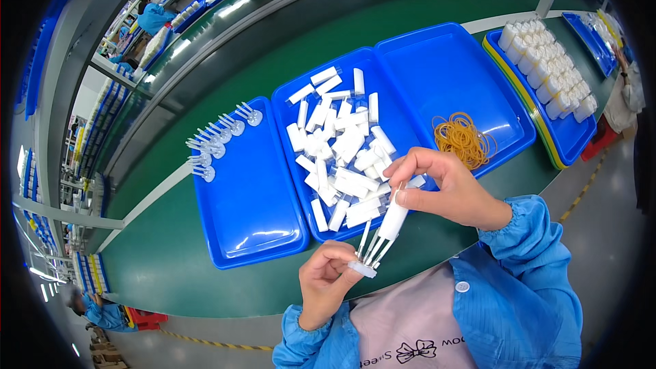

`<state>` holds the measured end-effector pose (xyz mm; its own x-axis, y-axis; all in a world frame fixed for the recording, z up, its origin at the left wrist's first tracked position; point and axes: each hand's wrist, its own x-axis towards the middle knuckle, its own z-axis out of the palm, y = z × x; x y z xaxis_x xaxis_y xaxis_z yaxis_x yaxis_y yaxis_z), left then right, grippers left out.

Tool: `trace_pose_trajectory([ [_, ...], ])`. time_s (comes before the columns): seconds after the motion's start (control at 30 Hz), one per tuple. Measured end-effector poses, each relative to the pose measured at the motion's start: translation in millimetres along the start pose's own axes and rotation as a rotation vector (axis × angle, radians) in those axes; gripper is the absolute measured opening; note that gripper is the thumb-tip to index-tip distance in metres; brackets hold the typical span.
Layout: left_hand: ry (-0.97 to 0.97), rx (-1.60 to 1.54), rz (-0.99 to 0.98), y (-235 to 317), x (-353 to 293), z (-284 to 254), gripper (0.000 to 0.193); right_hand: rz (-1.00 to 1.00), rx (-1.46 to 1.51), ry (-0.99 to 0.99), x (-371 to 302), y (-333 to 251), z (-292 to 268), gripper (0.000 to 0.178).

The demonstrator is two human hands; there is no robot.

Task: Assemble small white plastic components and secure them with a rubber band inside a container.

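My left hand [326, 279] is closed on a pronged plastic holder [363, 268], gripping its pale round base, with several thin prongs pointing up. My right hand [447, 188] pinches the upper end of a white tube [393, 222]. The tube is tilted, its lower end at the tips of the prongs; how far it sits among them I cannot tell. Just beyond my hands, a blue tray [295, 90] holds a heap of similar white tubes [348, 143] with clear ends. More clear pronged holders [217, 138] lie at the far end of the left blue tray [253, 222].
Tan rubber bands [465, 140] are piled in the near part of the right blue tray [437, 61]. Past it, bundled white pieces [547, 68] stand on stacked blue and yellow trays [560, 154]. All this rests on a green bench [164, 273]. Other people in blue work farther off.
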<state>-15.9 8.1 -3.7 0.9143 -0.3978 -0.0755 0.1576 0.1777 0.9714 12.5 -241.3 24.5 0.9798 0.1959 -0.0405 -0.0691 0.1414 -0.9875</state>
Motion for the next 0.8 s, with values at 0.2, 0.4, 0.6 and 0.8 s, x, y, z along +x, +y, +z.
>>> trace_pose_trajectory([
  [0.2,0.028,-0.008,0.150,-5,3,4,0.016,0.068,0.123,0.029,-6,4,13,0.014],
  [0.4,0.104,0.089,0.117,-9,8,15,0.015,-0.180,-0.240,-0.030,-4,12,17,0.024],
  [0.6,0.292,-0.022,0.168,-7,17,-7,0.017,-0.295,-1.283,-0.152,4,5,-8,0.026],
  [0.8,0.329,-0.021,0.137,-5,15,-18,0.018,-0.330,-1.073,-0.035,6,19,-25,0.018],
])
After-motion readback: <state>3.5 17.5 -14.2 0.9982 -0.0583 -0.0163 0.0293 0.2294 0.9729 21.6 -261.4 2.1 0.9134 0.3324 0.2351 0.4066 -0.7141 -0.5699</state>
